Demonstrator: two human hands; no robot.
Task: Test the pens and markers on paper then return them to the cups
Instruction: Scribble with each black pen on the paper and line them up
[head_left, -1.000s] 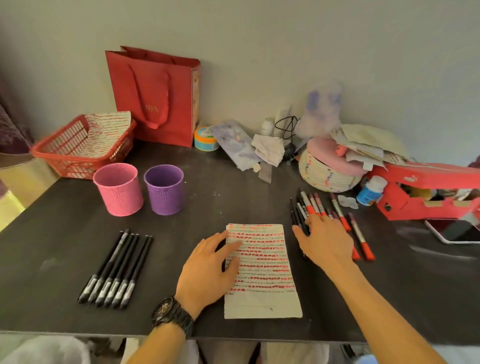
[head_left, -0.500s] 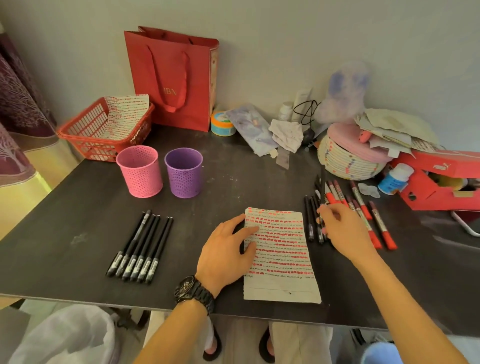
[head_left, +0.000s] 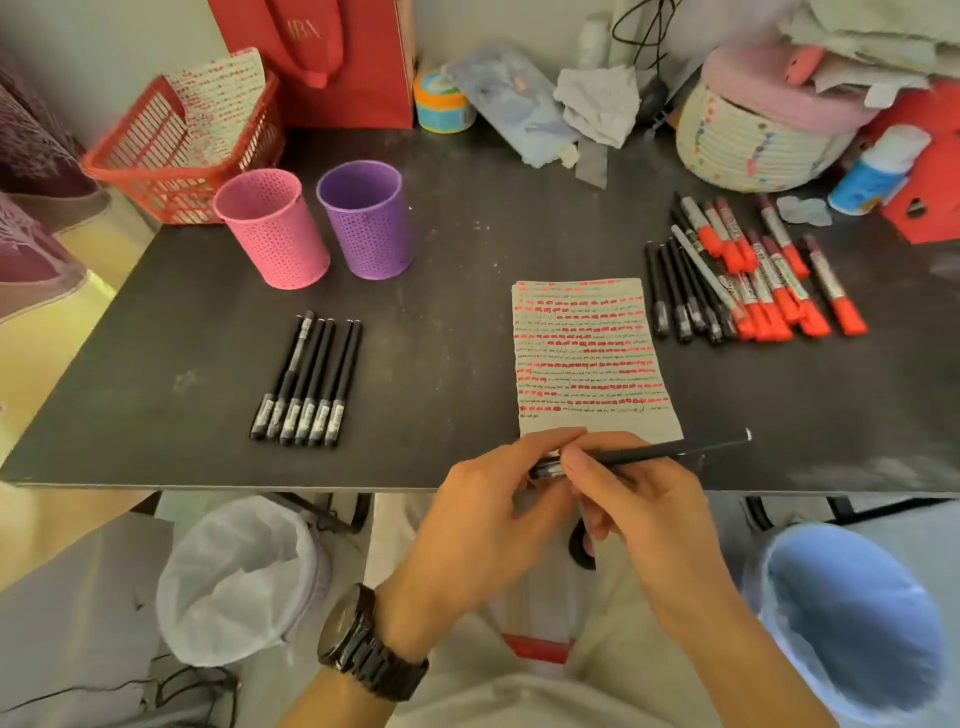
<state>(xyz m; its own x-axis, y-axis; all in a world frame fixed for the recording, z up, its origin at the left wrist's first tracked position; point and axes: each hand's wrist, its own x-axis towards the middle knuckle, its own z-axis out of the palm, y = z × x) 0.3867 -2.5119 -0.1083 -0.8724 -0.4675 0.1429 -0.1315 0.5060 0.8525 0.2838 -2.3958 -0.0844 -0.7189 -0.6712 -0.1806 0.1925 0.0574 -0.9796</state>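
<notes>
Head view: holding a black pen (head_left: 654, 457) at lower centre, pinching its cap end with the left hand (head_left: 483, 525) and gripping the barrel with the right hand (head_left: 649, 514), well apart from the pink cup (head_left: 270, 228) and purple cup (head_left: 363, 218) at upper left.

left hand (head_left: 483, 519) and right hand (head_left: 647, 501) meet, both pinching

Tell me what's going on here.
A person holds a black pen in both hands at the table's edge: the left hand pinches its cap end, the right hand grips the barrel. The paper is nearly filled with marks. Six black pens lie left of it, more pens and red markers right of it. Nothing sticks out of the pink cup or purple cup.
</notes>
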